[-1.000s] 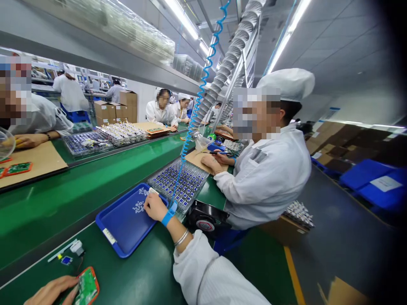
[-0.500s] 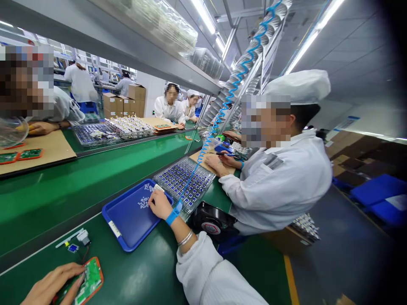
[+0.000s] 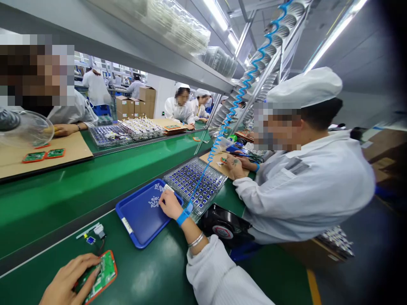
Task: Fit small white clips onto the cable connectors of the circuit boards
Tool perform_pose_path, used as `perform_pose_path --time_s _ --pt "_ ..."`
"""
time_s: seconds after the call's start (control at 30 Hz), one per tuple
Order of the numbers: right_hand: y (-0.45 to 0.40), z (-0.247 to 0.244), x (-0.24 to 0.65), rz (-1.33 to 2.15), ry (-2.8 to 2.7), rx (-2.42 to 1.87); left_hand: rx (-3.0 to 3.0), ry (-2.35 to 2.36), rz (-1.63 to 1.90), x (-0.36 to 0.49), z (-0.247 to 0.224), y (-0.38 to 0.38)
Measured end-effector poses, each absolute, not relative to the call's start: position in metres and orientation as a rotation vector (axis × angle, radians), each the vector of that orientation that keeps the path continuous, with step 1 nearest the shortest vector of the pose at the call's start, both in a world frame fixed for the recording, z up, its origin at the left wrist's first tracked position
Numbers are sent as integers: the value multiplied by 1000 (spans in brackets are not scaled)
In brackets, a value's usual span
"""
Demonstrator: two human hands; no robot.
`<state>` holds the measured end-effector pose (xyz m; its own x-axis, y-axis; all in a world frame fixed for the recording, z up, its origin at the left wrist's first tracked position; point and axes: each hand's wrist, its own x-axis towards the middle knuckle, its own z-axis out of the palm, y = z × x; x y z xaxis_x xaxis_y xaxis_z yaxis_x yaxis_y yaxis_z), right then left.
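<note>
My left hand (image 3: 71, 277) rests over a green circuit board (image 3: 106, 267) with an orange rim, thumb and fingers gripping it against the green bench. Just behind the board, a small blue-screened part (image 3: 91, 240) and a white connector piece (image 3: 99, 230) lie on the bench, with a dark wire running toward the board. My right hand (image 3: 170, 204), with a blue wrist strap (image 3: 184, 215), reaches into a blue tray (image 3: 143, 231). Its fingertips are drawn together beside small whitish pieces (image 3: 154, 201); whatever they pinch is hidden.
A clear tray of blue-screened parts (image 3: 195, 180) sits beyond the blue tray. A black fan (image 3: 222, 224) stands right of my forearm, close to a co-worker (image 3: 305, 186). A coiled blue cord (image 3: 229, 114) hangs down to my strap. Across the green belt (image 3: 127, 165) another person sits.
The view has shifted, so the scene sits farther right. My right hand stays at the white pieces and my left stays on the circuit board. The co-worker's hands have moved slightly.
</note>
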<state>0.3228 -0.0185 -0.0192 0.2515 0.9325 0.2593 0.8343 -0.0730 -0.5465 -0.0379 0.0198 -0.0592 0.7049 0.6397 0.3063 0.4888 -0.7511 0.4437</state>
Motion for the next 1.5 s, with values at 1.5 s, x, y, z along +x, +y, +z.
perform_pose_path --time_s 1.5 --pt "-30 -25 159 800 -1762 -1236 2248 1173 704 -5 -2 -11"
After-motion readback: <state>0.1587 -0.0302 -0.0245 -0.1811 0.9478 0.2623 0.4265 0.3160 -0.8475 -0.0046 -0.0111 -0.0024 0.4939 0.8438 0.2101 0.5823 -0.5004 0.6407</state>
